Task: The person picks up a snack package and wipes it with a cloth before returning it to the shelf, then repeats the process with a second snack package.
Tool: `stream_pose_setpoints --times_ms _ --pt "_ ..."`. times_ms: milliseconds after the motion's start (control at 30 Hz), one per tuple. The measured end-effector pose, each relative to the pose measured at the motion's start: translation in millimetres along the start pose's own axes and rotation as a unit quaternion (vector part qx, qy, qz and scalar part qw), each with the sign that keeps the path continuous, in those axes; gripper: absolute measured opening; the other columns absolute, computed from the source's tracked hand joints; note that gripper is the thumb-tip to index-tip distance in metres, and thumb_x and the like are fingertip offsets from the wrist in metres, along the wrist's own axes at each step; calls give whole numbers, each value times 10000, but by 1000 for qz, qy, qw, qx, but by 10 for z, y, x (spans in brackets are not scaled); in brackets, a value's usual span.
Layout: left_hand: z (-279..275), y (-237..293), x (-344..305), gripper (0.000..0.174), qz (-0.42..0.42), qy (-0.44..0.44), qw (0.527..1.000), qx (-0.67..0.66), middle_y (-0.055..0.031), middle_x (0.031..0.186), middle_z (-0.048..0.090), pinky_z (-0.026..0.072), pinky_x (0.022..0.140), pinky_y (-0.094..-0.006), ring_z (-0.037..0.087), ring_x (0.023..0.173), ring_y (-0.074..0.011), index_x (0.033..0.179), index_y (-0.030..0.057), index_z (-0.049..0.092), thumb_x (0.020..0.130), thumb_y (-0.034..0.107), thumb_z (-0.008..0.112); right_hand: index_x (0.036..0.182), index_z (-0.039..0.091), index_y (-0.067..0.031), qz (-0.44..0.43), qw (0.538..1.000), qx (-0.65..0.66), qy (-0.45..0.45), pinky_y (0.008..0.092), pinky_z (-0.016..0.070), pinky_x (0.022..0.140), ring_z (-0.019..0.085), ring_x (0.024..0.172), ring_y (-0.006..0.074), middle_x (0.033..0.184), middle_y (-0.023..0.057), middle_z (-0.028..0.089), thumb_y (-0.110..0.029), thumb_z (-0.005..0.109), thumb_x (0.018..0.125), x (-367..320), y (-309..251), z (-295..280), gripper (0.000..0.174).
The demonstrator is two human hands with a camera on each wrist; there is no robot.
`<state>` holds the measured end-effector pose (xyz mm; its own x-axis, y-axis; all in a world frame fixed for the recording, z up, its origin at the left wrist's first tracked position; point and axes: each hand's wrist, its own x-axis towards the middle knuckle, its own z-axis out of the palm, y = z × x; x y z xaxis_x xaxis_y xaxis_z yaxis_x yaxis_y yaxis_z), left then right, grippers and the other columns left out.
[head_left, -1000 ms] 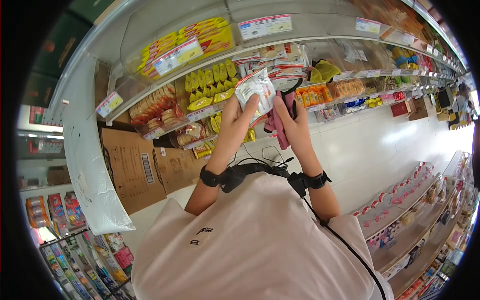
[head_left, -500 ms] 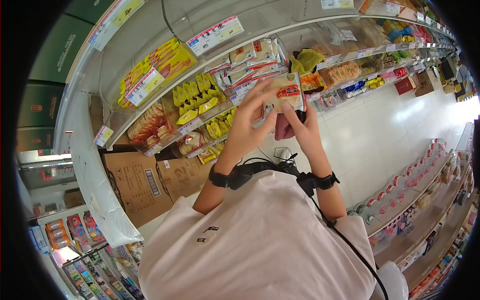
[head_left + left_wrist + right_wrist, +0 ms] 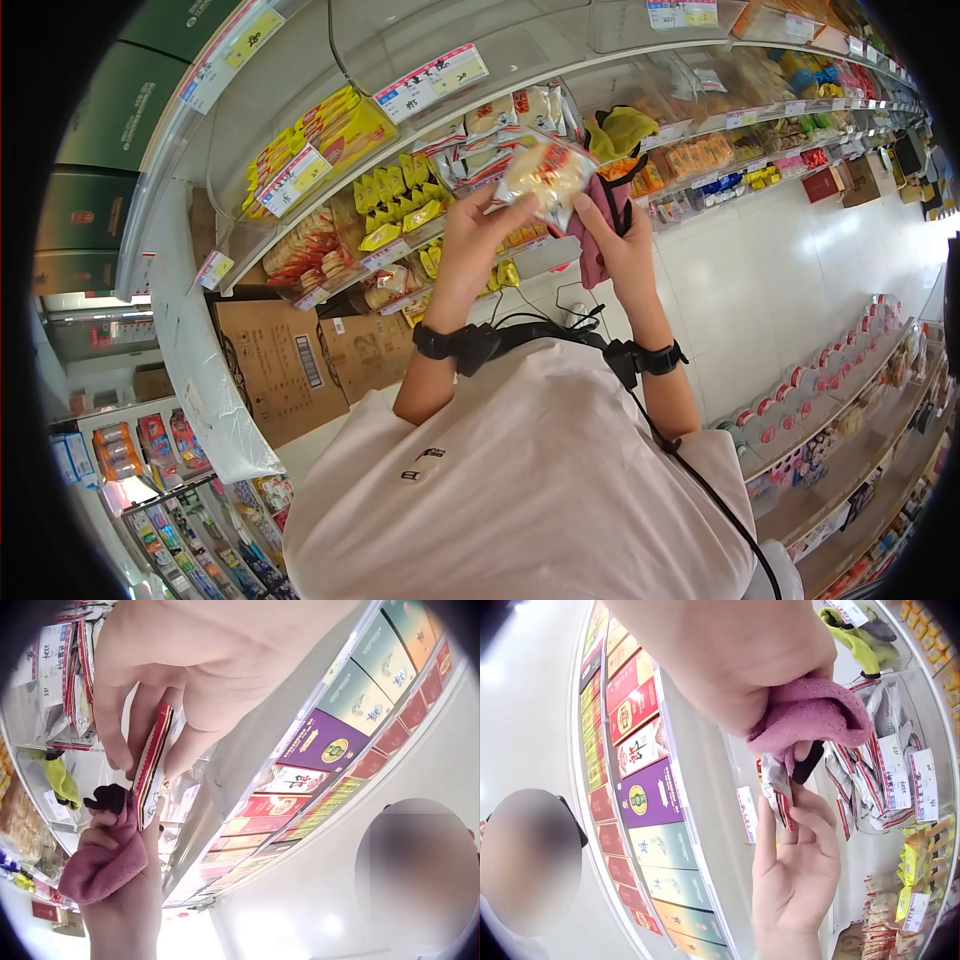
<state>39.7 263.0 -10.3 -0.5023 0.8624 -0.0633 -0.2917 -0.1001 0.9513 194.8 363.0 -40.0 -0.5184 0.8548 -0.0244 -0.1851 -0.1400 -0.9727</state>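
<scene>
In the head view a clear snack packet (image 3: 545,185) with red print and pale food inside is held up between both hands, in front of the shelf. My left hand (image 3: 472,240) pinches its near left side between thumb and fingers. The right hand (image 3: 628,262) grips a pink cloth (image 3: 594,264) with black trim, its thumb on the packet's right edge. Seen edge-on in the left wrist view, the packet (image 3: 152,769) shows a red-striped seam. In the right wrist view the bunched cloth (image 3: 810,716) hangs from the right hand, over part of the packet (image 3: 775,787).
Behind the hands, a shelf bin holds similar packets (image 3: 495,115). Yellow snack packs (image 3: 400,200) fill the bin to its left. A yellow-green cloth (image 3: 622,132) lies on the shelf edge. Cardboard boxes (image 3: 270,370) stand below left. Pale floor (image 3: 740,300) stretches to the right.
The packet has turned from its silvery back to its printed front. Half a second ago the left hand was spread beside it; now it pinches it. The view has swung slightly left.
</scene>
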Motion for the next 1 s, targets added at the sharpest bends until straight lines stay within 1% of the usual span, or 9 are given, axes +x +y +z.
stream_pose_setpoints --times_ms 100,233,300,400,500,600,833,933,1000 --pt "-156 -112 166 337 19 94 995 -18 -100 1074 704 563 841 -244 681 968 -130 1173 -76 648 919 126 738 894 655 -6 24 999 44 5 212 385 538 495 617 21 705 -49 590 -288 706 957 -30 14 63 293" --pt "-245 -127 347 323 4 94 994 -62 -110 1052 704 590 828 -264 721 888 -191 1170 -58 632 932 138 726 875 653 -5 49 999 7 -12 223 376 543 485 621 28 702 -41 582 -321 675 976 -55 23 -21 333" --pt "-216 -94 385 279 17 96 993 -59 -107 1035 707 588 812 -231 728 881 -194 1139 -44 634 944 140 713 864 652 -5 47 999 18 -1 229 372 545 475 617 30 697 -38 578 -327 671 979 -57 145 -43 342" --pt "-160 -148 532 300 42 82 992 -84 -110 1032 707 589 812 -247 732 880 -209 1165 -52 618 949 137 704 915 654 11 33 999 16 0 237 433 574 565 637 61 735 4 628 -317 660 986 -70 167 -50 335" --pt "-109 -228 698 317 67 75 990 -100 -110 1024 707 589 821 -267 734 886 -223 1177 -67 597 955 136 696 993 647 36 70 996 51 -4 248 505 645 678 729 127 798 62 679 -312 643 995 -144 -21 -4 348" --pt "-130 -228 804 326 86 66 991 -83 -126 1012 705 589 828 -278 734 897 -231 1167 -79 565 955 130 696 1073 640 38 59 997 58 -12 237 515 675 714 792 153 863 87 706 -326 608 1013 -189 -38 -25 370" --pt "-116 -214 870 423 131 96 985 -50 -208 1004 697 596 823 -309 738 894 -240 1170 -82 443 928 114 730 1069 642 35 54 997 48 12 239 502 637 698 767 141 846 83 698 -324 608 1013 -264 -45 -61 365" --pt "-171 -260 943 442 138 102 984 -44 -218 925 708 613 746 -317 741 783 -234 1115 -53 416 908 135 758 1044 644 49 53 998 31 30 253 521 660 697 789 142 852 87 699 -316 620 1007 -301 -78 -86 367" --pt "-234 -288 950 390 105 126 986 4 -198 825 707 587 627 -292 720 676 -212 1013 -23 459 911 201 762 1028 652 47 38 997 10 66 245 503 661 667 766 114 840 69 695 -314 621 1007 -323 -36 -71 363"
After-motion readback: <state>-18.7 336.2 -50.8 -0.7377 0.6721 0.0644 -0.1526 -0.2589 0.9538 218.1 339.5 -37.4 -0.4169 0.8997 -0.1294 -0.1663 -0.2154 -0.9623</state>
